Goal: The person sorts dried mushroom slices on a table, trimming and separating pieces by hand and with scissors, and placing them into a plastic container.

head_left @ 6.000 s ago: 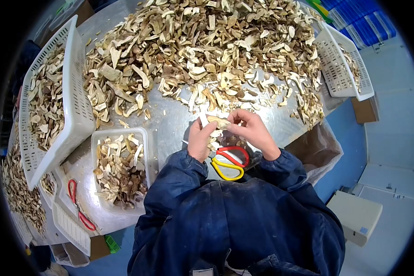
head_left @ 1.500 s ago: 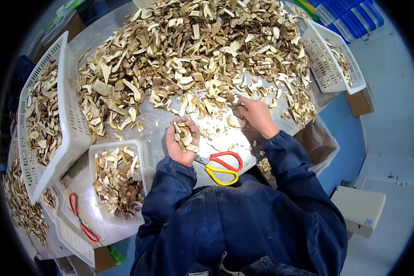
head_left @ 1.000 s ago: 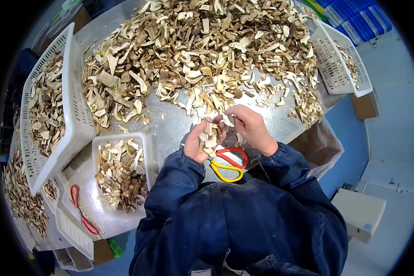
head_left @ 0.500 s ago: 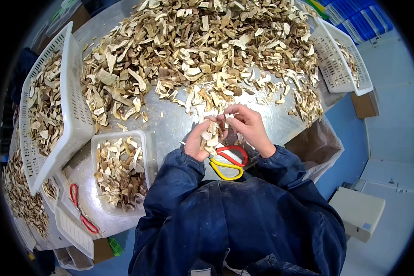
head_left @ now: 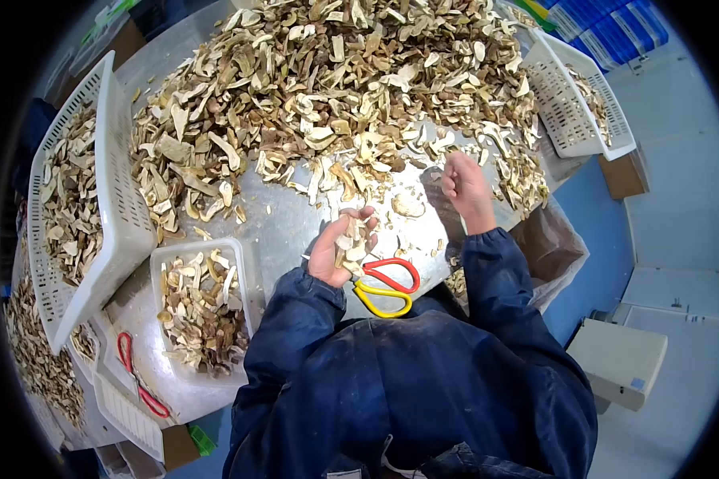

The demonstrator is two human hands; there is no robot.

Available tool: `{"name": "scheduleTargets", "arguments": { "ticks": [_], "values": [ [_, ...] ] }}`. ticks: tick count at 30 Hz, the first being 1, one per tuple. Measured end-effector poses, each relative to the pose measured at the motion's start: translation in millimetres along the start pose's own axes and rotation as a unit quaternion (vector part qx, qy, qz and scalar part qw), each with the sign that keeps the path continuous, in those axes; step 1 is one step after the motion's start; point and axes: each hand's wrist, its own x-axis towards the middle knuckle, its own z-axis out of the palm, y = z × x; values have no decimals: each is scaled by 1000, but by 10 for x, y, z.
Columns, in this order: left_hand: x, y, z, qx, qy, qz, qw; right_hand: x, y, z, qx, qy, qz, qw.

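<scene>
My left hand (head_left: 324, 254) is cupped around several pale dried mushroom slices (head_left: 351, 242), fingers curled over them. Scissors with one red and one yellow handle (head_left: 415, 275) stick out to the right below that hand; their blades pass behind it, and whether the palm grips them is hidden. My right hand (head_left: 469, 194) is held apart to the right, fingers curled in, close to the front of the big heap of mushroom slices (head_left: 359, 80). What its fingers hold, if anything, cannot be made out. A round pale slice (head_left: 408, 204) and small crumbs lie on the metal table (head_left: 284, 209) between the hands.
A clear plastic tub (head_left: 245, 303) of slices stands at left, with red-handled scissors (head_left: 140, 383) beyond it. White slotted baskets (head_left: 128, 191) hold slices at left and, as another basket (head_left: 563, 120), at right. A lined bin (head_left: 555, 247) sits below the table's right edge.
My right hand has parted from the left and moved right and up toward the heap. The left hand still holds its slices. The view has shifted slightly.
</scene>
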Motion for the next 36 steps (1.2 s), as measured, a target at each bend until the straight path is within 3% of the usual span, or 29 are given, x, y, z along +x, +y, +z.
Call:
{"name": "scheduleTargets", "arguments": {
  "ticks": [1,2,3,4,7,8,12,14,17,20,23,25,27,30,33,36],
  "values": [
    [-3,6,14,-1,9,1,1000,60,1,22,-208,14,-64,976],
    [-1,8,7,0,10,2,1000,123,36,59,-405,30,-124,905],
    [8,8,-13,0,10,3,1000,142,37,170,-583,45,-178,792],
    [15,10,-20,0,10,3,1000,76,-27,345,-646,46,-156,746],
    [6,15,-6,5,16,7,1000,239,179,200,-730,53,-233,640],
    [8,18,-7,3,15,6,1000,237,195,137,-677,50,-226,699],
    [-1,2,-19,-7,2,1,1000,36,51,219,-455,-6,-13,890],
    [4,-7,-25,-9,-3,-1,1000,-132,-48,337,-324,-5,81,942],
    [3,-5,-31,-10,-4,0,1000,-232,-51,376,-281,-23,83,956],
    [-1,1,-32,-10,-9,3,1000,-322,-58,434,-273,-73,110,953],
    [4,-3,-36,-3,-16,1,1000,-425,41,519,-398,-85,63,911],
    [-4,3,-12,0,-9,1,1000,-462,78,584,-545,-136,-21,827],
    [-6,2,-27,-11,-6,1,1000,-478,22,684,-618,-158,69,767],
    [-13,16,-14,-19,-11,2,1000,-291,43,650,-637,-61,-90,763],
    [6,5,-14,-19,-10,-1,1000,-79,102,686,-695,32,-209,687],
    [7,17,-41,-16,-9,-1,1000,48,248,647,-736,19,-208,644]
  ]
}}
